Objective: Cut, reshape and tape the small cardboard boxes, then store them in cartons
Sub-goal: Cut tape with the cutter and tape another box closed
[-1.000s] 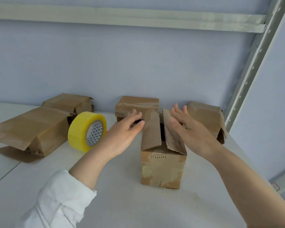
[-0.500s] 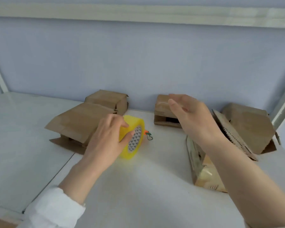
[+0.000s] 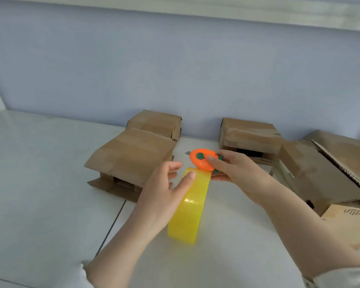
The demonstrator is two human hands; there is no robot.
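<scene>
Centre of the frame: left hand (image 3: 162, 196) holding a yellow tape roll (image 3: 188, 210) seen edge-on. Index finger laid nearly straight across the outer band near its top, other fingers loosely spread past the far side, thumb hidden. Unclear whether the roll's lower edge rests on the white table (image 3: 50, 183) or hangs just off it.

Just above and right of the roll's top: right hand (image 3: 239, 175) pinching an orange carrot-shaped cutter (image 3: 201, 163). Fingers curled over its upper face, thumb beneath. Green spots on the shell, small metal tip poking out at the upper left end. Touching the roll or just clear of it: cannot tell.

Left of the hands: flattened cardboard box (image 3: 133, 156), with a smaller box (image 3: 156, 123) behind it against the pale blue wall. Centre right, also at the wall: box on its side (image 3: 249, 136), dark opening towards the camera. Right edge: open cardboard box (image 3: 320, 177), flaps spread, corrugated edge showing.
</scene>
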